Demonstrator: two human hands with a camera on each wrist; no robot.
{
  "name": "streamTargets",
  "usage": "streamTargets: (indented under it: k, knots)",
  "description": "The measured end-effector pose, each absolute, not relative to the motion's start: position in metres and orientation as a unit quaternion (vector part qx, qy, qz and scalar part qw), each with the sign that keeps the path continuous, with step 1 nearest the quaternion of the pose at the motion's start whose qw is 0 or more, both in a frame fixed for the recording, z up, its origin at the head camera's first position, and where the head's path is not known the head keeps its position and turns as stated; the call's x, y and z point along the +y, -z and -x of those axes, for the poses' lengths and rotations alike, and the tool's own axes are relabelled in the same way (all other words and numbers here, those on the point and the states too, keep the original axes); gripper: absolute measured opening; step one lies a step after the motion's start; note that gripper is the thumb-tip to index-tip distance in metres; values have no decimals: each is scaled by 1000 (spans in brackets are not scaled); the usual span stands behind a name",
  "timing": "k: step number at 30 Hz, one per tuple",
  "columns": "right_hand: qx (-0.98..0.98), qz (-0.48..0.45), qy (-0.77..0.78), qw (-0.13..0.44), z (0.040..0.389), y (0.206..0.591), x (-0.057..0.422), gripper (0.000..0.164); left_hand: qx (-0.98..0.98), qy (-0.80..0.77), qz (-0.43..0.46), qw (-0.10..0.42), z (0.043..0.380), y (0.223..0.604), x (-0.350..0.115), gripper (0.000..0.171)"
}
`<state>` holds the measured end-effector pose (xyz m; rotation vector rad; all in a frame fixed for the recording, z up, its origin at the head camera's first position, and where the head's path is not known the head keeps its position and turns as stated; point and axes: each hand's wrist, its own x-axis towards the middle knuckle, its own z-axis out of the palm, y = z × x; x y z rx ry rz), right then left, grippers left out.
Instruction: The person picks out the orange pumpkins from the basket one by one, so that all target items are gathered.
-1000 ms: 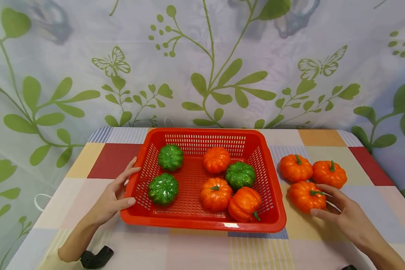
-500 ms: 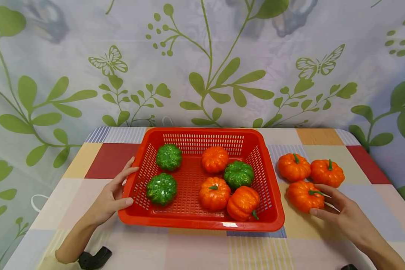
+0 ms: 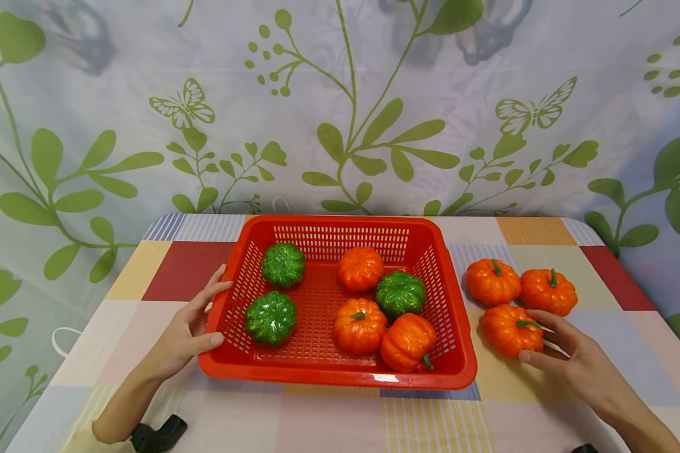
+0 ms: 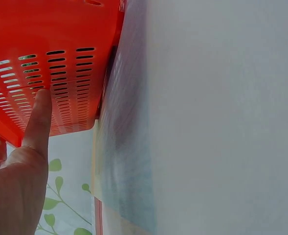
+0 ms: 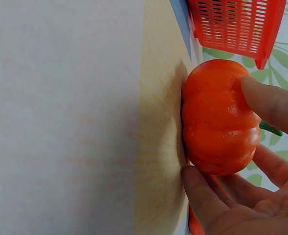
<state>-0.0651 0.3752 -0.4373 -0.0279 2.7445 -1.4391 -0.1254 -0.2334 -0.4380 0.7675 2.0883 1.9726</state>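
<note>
A red plastic basket (image 3: 340, 380) with slotted sides holds several green and orange pumpkins. My left hand (image 3: 184, 333) rests at its left edge, thumb and fingertips on the rim. In the left wrist view, one straight finger (image 4: 38, 120) touches the slotted outer wall below the rim. Right of the basket, my right hand (image 3: 578, 362) holds an orange pumpkin (image 3: 510, 330) with a green stem. Seen from the right wrist, the thumb (image 5: 271, 105) lies on the pumpkin's side and the fingers reach round its far side and bottom, close to the tablecloth.
Two more orange pumpkins, one on the left (image 3: 492, 282) and one on the right (image 3: 548, 292), sit just behind the held one. A patchwork tablecloth (image 3: 328, 421) covers the table. A leaf-patterned curtain (image 3: 294, 107) hangs behind the table's back edge.
The whole head view has shifted slightly left since a second ago. Both hands, the basket and the pumpkins keep their places relative to each other.
</note>
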Motion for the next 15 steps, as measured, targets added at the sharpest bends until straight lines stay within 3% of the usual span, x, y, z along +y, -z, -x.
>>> streamTargets:
  k: [15]
  knots:
    - [882,32,470,7,64,435,375,62,697,-663,-259,87,126,439,-234,73]
